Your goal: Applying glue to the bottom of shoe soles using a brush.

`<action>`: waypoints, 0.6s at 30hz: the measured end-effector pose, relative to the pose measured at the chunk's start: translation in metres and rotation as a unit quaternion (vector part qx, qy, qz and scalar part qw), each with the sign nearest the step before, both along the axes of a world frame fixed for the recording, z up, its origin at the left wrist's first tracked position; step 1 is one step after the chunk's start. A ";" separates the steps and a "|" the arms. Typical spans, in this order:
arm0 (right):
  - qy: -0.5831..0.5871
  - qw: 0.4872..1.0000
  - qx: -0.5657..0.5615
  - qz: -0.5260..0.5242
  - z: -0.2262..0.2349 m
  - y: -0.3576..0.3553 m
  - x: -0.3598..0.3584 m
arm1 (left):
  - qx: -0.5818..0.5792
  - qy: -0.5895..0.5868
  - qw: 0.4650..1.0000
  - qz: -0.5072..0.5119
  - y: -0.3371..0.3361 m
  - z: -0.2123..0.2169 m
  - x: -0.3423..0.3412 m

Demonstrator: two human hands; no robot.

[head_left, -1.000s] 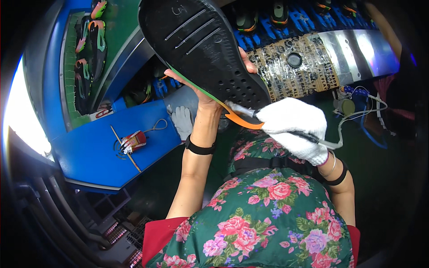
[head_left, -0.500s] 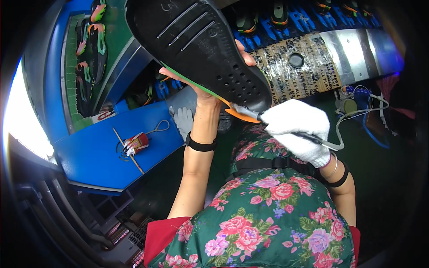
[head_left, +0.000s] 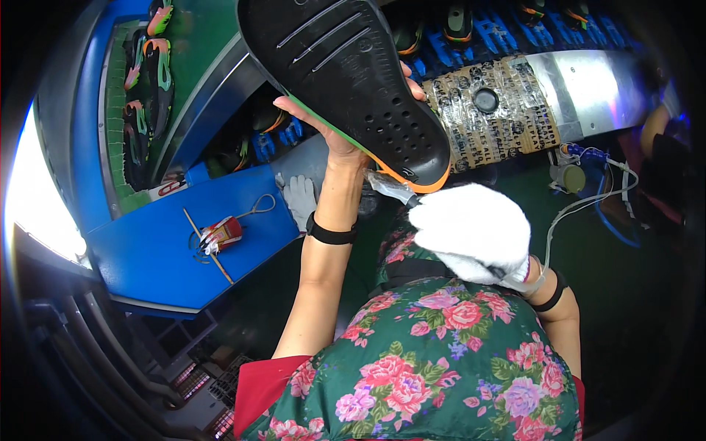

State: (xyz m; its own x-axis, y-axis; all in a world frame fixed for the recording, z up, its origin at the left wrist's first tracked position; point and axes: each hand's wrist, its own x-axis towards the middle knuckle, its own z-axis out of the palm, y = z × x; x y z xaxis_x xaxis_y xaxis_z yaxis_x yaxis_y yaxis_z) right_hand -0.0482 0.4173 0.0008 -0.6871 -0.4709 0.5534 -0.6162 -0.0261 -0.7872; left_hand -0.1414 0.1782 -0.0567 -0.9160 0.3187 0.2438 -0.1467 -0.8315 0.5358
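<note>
The left hand (head_left: 346, 140), bare, is raised at upper centre of the frame, its fingers and thumb wrapped around the edges of a black insole (head_left: 346, 73) that it holds up with the underside toward the camera. The insole runs from the top centre down to the middle right; it shows raised ribs near its upper end, a patch of small holes lower down, and a green-and-orange rim along its lower edge. A black band (head_left: 331, 235) circles the left wrist.

The right hand (head_left: 474, 231), in a white glove, sits just right of centre, closed around a thin tool (head_left: 390, 189) whose tip touches the orange rim at the insole's lower end. A pale hose (head_left: 581, 209) runs from the back of this hand up toward the right, to a small round fitting (head_left: 568, 178).

A flowered apron (head_left: 441, 360) fills the bottom centre.

To the left lies a blue table (head_left: 162, 250), with a small red-and-white tool (head_left: 220, 231) and a thin stick (head_left: 209, 257) on it. A spare white glove (head_left: 298, 198) lies at the table's right edge, just left of the raised forearm. At upper left, a green belt (head_left: 198, 44) carries more insoles (head_left: 147, 81) with bright edges. At upper right, a taped-over panel (head_left: 493, 110) adjoins a shiny metal plate (head_left: 588, 88).
</note>
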 end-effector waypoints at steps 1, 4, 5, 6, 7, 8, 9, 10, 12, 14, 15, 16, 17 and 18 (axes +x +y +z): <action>-0.017 1.000 -0.015 -0.006 0.001 0.001 -0.002 | 0.002 0.000 1.000 0.001 0.000 -0.001 -0.001; -0.050 0.996 -0.004 -0.073 -0.003 0.006 -0.005 | -0.005 0.027 1.000 -0.003 0.002 -0.002 -0.004; -0.053 0.995 0.006 -0.086 -0.005 0.009 -0.006 | -0.003 0.024 1.000 -0.005 0.003 -0.002 -0.004; -0.053 0.995 0.006 -0.088 -0.008 0.011 -0.005 | -0.001 0.021 1.000 -0.007 0.004 -0.001 -0.005; -0.059 0.994 0.014 -0.096 -0.012 0.012 -0.004 | 0.000 0.020 1.000 -0.007 0.004 -0.001 -0.005; -0.065 0.992 0.021 -0.105 -0.014 0.013 -0.004 | -0.001 0.018 1.000 -0.008 0.004 -0.001 -0.005; -0.066 0.992 0.022 -0.105 -0.014 0.014 -0.006 | -0.002 0.015 1.000 -0.009 0.005 -0.001 -0.005; -0.067 0.994 0.022 -0.080 -0.014 0.014 -0.007 | -0.001 0.013 1.000 -0.009 0.008 0.001 -0.004; -0.069 0.996 0.023 -0.053 -0.015 0.016 -0.010 | 0.005 0.007 1.000 -0.020 0.013 0.004 -0.004; -0.209 0.973 -0.087 0.043 -0.017 0.018 -0.015 | -0.001 0.013 0.999 -0.047 0.012 0.003 -0.005; -0.266 0.951 -0.149 0.053 -0.023 0.018 -0.013 | -0.008 0.022 0.997 -0.075 0.012 0.002 -0.006; -0.233 0.964 -0.122 0.033 -0.021 0.021 -0.015 | -0.005 0.021 0.997 -0.072 0.014 0.003 -0.006; -0.200 0.975 -0.094 0.013 -0.018 0.022 -0.018 | 0.005 0.028 0.996 -0.082 0.016 0.003 -0.006; -0.125 0.991 -0.056 -0.010 -0.017 0.021 -0.019 | 0.015 0.036 0.995 -0.091 0.018 0.004 -0.005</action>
State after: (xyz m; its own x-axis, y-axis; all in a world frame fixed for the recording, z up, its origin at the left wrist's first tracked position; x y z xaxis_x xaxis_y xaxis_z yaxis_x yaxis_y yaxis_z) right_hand -0.0676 0.4387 -0.0165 -0.8178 -0.4010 0.4128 -0.4041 -0.1106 -0.9080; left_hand -0.1467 0.1964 -0.0527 -0.8233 0.4698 0.3185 -0.2585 -0.8100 0.5264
